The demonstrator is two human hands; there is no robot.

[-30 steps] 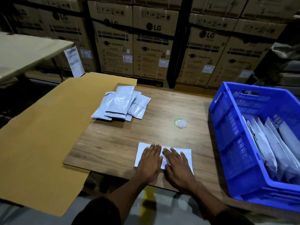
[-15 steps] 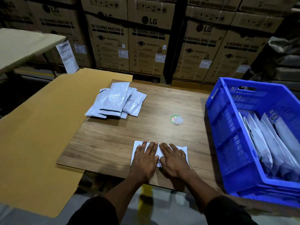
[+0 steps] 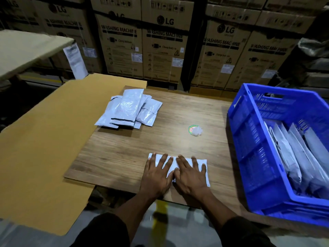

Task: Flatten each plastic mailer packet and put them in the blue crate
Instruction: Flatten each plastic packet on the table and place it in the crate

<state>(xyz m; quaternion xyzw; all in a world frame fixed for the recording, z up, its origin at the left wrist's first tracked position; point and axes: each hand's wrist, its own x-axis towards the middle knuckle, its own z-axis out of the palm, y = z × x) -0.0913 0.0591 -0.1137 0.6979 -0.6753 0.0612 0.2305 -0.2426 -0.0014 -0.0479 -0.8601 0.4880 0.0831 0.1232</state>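
Head view: a white mailer packet [image 3: 178,168] was seen lying flat on the wooden counter [image 3: 124,154] at approx. 6 o'clock, near the front edge. It was pressed down by both hands side by side, thumbs nearly touching. The left hand [image 3: 157,172] was laid palm-down w/ fingers straight and spread over the packet's left half; the right hand [image 3: 191,174] was laid likewise over the right half. Nothing was gripped by either hand.

A loose pile of grey mailer packets [image 3: 130,109] was seen on the counter at approx. 11 o'clock from the hands, well apart. A small round sticker w/ a crumpled bit of clear plastic [image 3: 195,130] lay at approx. 1 o'clock. The blue crate [image 3: 249,139] stood at 3 o'clock, at the counter's right edge; several grey packets [image 3: 292,157] were leaned inside it. A brown cardboard sheet [image 3: 44,148] was spread at 9 o'clock. Stacked washing-machine cartons [image 3: 165,47] were seen at 12 o'clock, behind the counter.
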